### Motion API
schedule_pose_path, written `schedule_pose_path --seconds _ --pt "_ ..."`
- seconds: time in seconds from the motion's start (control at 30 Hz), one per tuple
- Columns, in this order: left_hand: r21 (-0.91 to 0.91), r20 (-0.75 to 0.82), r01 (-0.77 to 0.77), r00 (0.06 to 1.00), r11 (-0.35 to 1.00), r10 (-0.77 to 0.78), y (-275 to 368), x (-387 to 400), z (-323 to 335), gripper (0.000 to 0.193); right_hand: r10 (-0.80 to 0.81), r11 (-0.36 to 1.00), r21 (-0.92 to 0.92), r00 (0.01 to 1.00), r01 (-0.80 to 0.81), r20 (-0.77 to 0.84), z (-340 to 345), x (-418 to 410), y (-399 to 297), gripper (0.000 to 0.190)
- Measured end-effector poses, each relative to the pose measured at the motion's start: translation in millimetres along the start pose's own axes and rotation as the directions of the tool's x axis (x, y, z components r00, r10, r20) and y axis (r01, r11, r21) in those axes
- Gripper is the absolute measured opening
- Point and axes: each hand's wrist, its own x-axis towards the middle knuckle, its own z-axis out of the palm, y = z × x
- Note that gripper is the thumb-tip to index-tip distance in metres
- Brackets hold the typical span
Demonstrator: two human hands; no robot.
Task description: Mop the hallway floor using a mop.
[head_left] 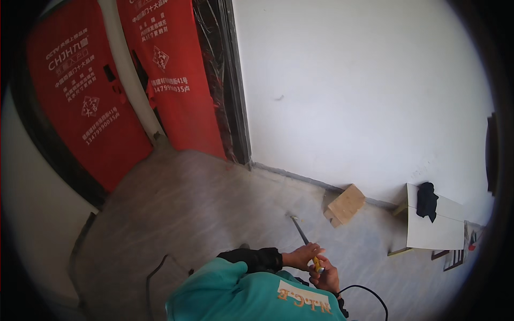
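My left hand (303, 257) is closed around the upper part of a long tool (302, 232). The tool has a thin dark shaft, a yellow handle and a shiny end cap. Just below and to the right, my right hand (326, 275) grips the handle near that cap. The shaft slants away from me over the floor, and its far tip is small and hard to make out. Whether the tip touches the floor I cannot tell. A black sleeve covers my left forearm, and a dark band circles my right wrist.
A cardboard box (346, 205) lies by the white wall (353, 88). To its right stands a white table (435, 232) with a black cloth on it. Red-covered doors (176, 104) bear writing. Dark cables (149, 281) show on both sides of me above the grey floor (192, 200).
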Motion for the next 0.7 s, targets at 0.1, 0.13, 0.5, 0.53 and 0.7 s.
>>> schedule_pose_path --seconds 0.1,0.13,0.5,0.53,0.7 --pt "0.134 -0.109 -0.151 0.980 0.979 0.166 7 15 16 0.045 -0.033 0.996 -0.080 0.999 0.033 0.009 8 -24 -8 0.032" --pt "0.135 0.001 -0.067 0.998 0.989 0.067 -3 16 25 0.032 -0.028 0.997 -0.075 1.000 0.028 0.005 10 -29 -10 0.032" --pt "0.268 0.042 0.053 0.997 0.962 -0.067 -47 19 50 0.014 0.049 0.996 0.087 0.987 -0.036 -0.155 -6 -7 4 0.022" --pt "0.275 0.068 0.085 0.992 0.958 -0.107 -45 20 52 0.015 0.048 0.995 0.096 0.985 -0.033 -0.167 -8 -8 4 0.022" --pt "0.328 0.122 0.122 0.978 0.937 -0.170 -36 24 62 0.019 0.038 0.988 0.156 0.971 0.000 -0.238 -23 -14 4 0.022"
